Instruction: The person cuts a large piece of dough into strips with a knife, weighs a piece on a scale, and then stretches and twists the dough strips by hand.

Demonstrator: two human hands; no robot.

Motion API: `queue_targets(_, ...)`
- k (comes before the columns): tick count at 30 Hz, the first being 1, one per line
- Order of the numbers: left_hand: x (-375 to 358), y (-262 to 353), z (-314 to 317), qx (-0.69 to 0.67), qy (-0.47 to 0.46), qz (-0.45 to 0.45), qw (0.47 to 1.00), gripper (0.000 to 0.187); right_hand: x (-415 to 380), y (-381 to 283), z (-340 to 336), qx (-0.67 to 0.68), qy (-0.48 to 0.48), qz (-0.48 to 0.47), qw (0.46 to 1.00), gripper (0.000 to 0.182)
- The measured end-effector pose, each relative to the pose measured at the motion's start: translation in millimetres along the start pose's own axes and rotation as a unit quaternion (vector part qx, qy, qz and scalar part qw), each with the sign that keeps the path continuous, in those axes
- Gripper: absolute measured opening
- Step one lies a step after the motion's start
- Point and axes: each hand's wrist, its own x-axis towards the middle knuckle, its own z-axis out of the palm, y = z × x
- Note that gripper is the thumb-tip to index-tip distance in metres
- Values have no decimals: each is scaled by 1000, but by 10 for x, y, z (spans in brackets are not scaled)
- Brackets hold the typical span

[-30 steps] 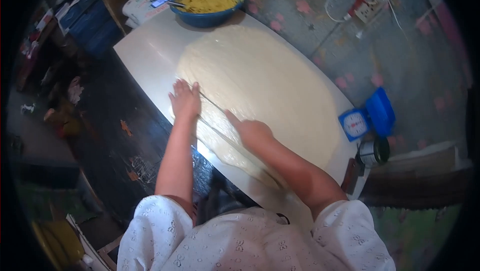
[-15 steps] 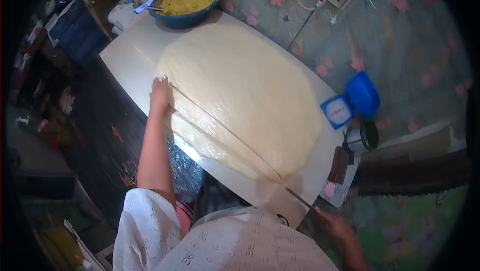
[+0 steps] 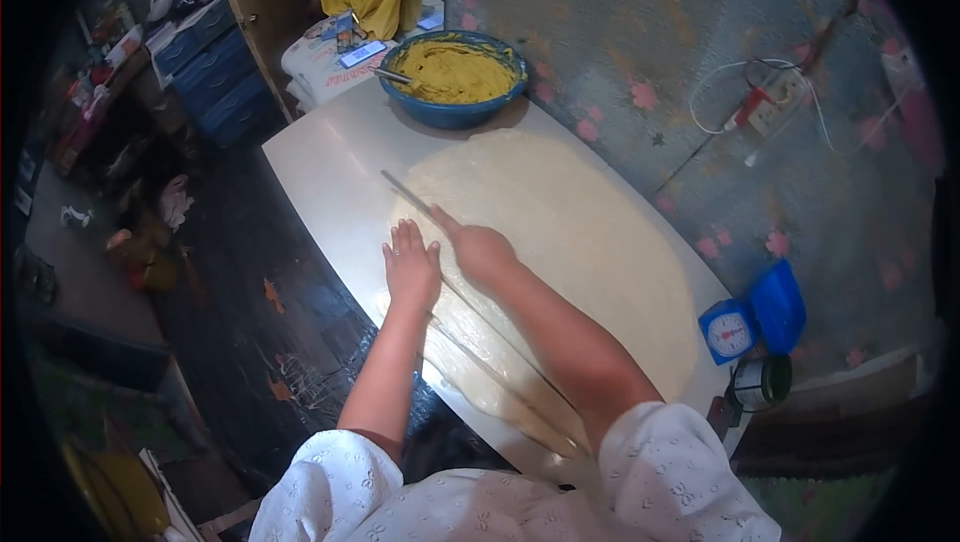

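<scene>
A wide, glossy sheet of pale dough [image 3: 590,232] lies over most of the white table [image 3: 315,162]. Two long cuts run along its near side, marking off strips [image 3: 475,342]. My left hand [image 3: 412,267] is spread flat, fingers pointing away from me, over the strips close to the dough's left end. Just right of it, my right hand [image 3: 482,252] is closed around a knife [image 3: 405,190]. Its narrow blade points up and left across the dough's left edge. The handle is mostly hidden in my fist.
Beyond the dough stands a blue bowl [image 3: 455,117] of yellow paste with a utensil in it. A phone [image 3: 362,54] rests on sacks behind. On the right are a blue kitchen scale [image 3: 727,330] and a can [image 3: 760,382]. A power strip [image 3: 775,112] hangs on the wall.
My right hand has carried the knife from the dough's near right end to its left end, beside my left hand. The camera view has shifted, and another cut line shows more clearly.
</scene>
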Motion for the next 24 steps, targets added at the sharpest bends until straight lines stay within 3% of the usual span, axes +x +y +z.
queue_targets(2, 15, -11, -26, -5, -5, -7, 1000, 58, 282, -110, 119, -22, -3, -17, 1000, 60)
queue_targets(4, 83, 15, -61, -159, 37, -59, 985, 58, 461, -87, 219, -45, -6, -33, 998, 59)
queue_targets(8, 212, -12, 3, -199, -34, -46, 978, 59, 195, 124, 282, -50, -2, -22, 999, 61)
queue_targets(11, 266, 71, 26, -12, -36, -48, 998, 60, -627, 216, 5, -95, -66, 27, 993, 58)
queue_targets(12, 263, 75, 24, 25, -43, -48, 998, 60, -929, 349, 50, -103, -66, 49, 991, 66)
queue_targets(13, 262, 36, 62, 33, -34, -45, 998, 60, -1277, 483, 106, -107, -66, 72, 989, 74)
queue_targets(15, 283, -10, 114, 49, -19, -39, 998, 60, -2071, 618, -30, -114, -123, 132, 977, 74)
queue_targets(17, 300, -61, 145, 52, -3, -33, 998, 60, -2916, 759, -9, -129, -120, 158, 972, 73)
queue_targets(19, 341, -109, 191, 42, 2, -21, 999, 60, -3636, 801, 58, -111, -143, 260, 949, 72)
queue_targets(23, 414, -164, 194, 72, 3, -22, 997, 62, -5304, 861, 293, -77, -115, 307, 942, 74)
queue_targets(24, 433, -176, 187, 72, 4, -26, 997, 62, -5620, 843, 352, -38, -108, 358, 927, 75)
